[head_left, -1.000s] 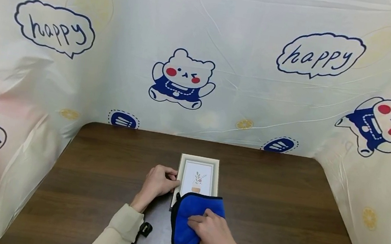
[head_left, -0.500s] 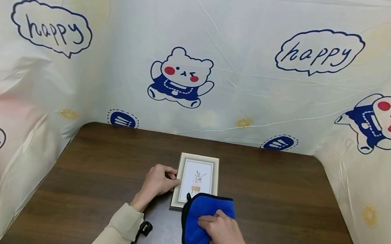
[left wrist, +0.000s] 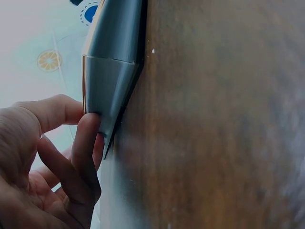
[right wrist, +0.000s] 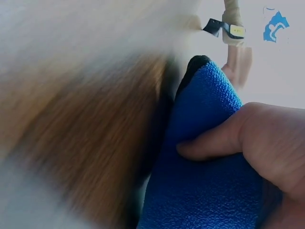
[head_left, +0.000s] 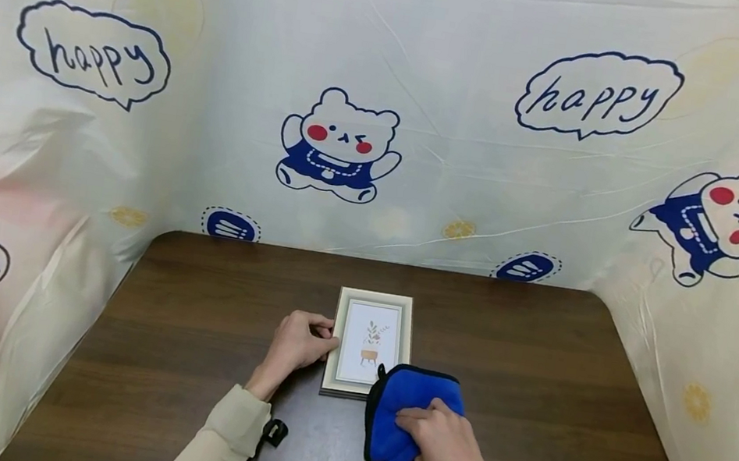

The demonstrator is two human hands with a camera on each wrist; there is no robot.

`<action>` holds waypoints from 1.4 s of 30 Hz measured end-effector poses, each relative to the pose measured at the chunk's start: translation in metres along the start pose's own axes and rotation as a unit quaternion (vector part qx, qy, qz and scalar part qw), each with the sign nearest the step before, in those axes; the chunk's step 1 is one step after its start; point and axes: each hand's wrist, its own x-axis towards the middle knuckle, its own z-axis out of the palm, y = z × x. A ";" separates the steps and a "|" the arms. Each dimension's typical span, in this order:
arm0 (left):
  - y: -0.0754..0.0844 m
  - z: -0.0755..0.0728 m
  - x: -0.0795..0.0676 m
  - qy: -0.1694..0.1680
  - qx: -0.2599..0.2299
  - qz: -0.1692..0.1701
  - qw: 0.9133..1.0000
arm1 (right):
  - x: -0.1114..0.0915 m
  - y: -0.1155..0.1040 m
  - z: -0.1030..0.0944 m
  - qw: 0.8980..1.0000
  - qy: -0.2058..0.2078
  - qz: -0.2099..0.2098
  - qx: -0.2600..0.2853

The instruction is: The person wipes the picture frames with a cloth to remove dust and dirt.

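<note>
A pale picture frame (head_left: 330, 367) with a potted-plant print lies flat on the brown table. My left hand (head_left: 297, 342) grips its left edge; in the left wrist view, thumb and curled fingers meet at the side of the frame (left wrist: 107, 81). My right hand (head_left: 452, 451) holds a folded blue cloth (head_left: 405, 405) with black edging. The cloth overlaps the frame's lower right corner and hides it. Up close in the right wrist view, the thumb presses on the fuzzy blue cloth (right wrist: 205, 191); the fingers behind it are hidden.
The wooden table (head_left: 227, 281) spreads out on both sides of the frame. A white printed curtain (head_left: 463, 118) with bears and "happy" bubbles stands behind and at both sides. A black strap device (head_left: 275, 431) sits at my left wrist.
My right hand has slid right with the blue cloth, uncovering more of the frame's lower part. My left hand stays at the frame's left edge.
</note>
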 end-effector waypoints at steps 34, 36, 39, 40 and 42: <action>-0.002 -0.001 -0.001 -0.005 -0.018 -0.002 1.000 | 0.035 -0.031 0.011 0.972 0.190 -0.073 0.117; -0.002 -0.001 -0.001 -0.008 -0.026 -0.003 1.000 | 0.038 -0.034 0.015 0.974 0.182 -0.090 0.096; -0.003 -0.001 -0.001 -0.015 -0.037 -0.003 0.999 | 0.043 -0.038 0.021 0.976 0.175 -0.118 0.057; -0.003 -0.001 -0.001 -0.017 -0.037 -0.003 0.999 | 0.044 -0.039 0.023 0.976 0.174 -0.128 0.041; -0.003 -0.002 -0.001 -0.015 -0.027 -0.002 1.000 | 0.047 -0.041 0.027 0.975 0.169 -0.144 0.016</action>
